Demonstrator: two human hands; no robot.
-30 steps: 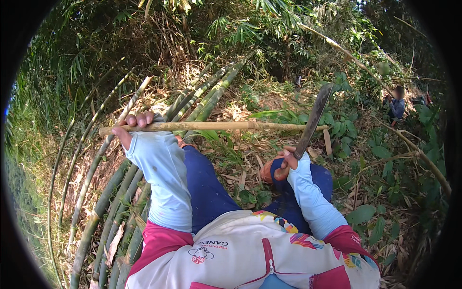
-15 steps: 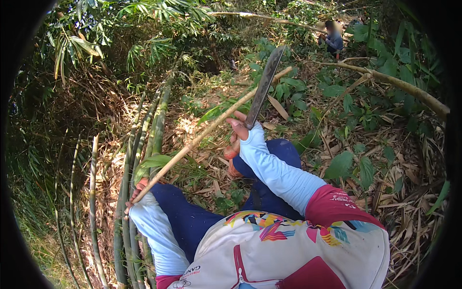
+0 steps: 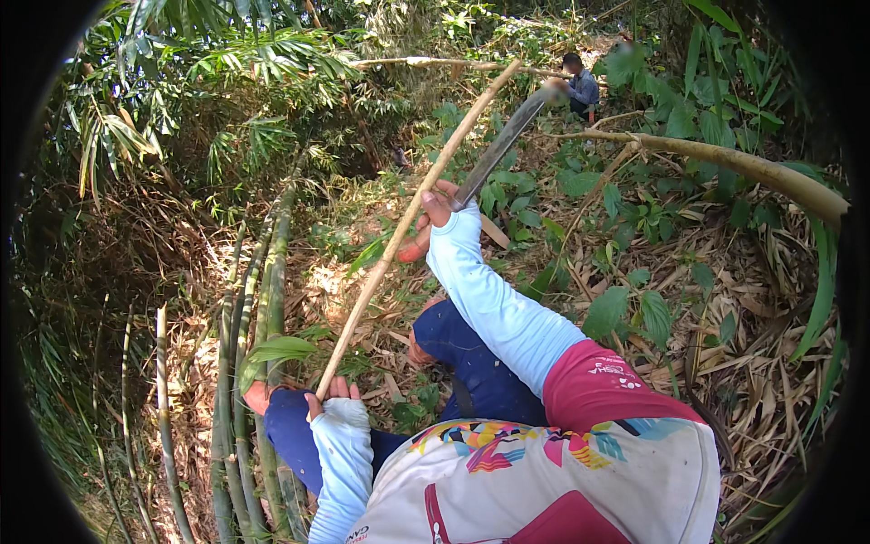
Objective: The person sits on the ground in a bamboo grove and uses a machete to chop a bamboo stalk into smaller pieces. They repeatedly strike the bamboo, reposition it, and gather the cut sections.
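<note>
Bamboo it was: a thin, pale bamboo pole (image 3: 412, 213) slanting up from the left hand (image 3: 333, 396), whose grip was closed round its lower end near the knee. The right hand (image 3: 437, 207) was clamped on a long machete (image 3: 501, 147), the blade beside the pole higher up. The pole looked light, stiff and smooth, best held near an end. Cut green bamboo stems (image 3: 258, 308) lay on leaf litter (image 3: 725, 363).

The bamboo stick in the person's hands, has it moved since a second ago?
Yes. The bamboo stick lay level across the cut bamboo poles on the ground; now it slants steeply up, its low end in the left hand, alongside them.
</note>
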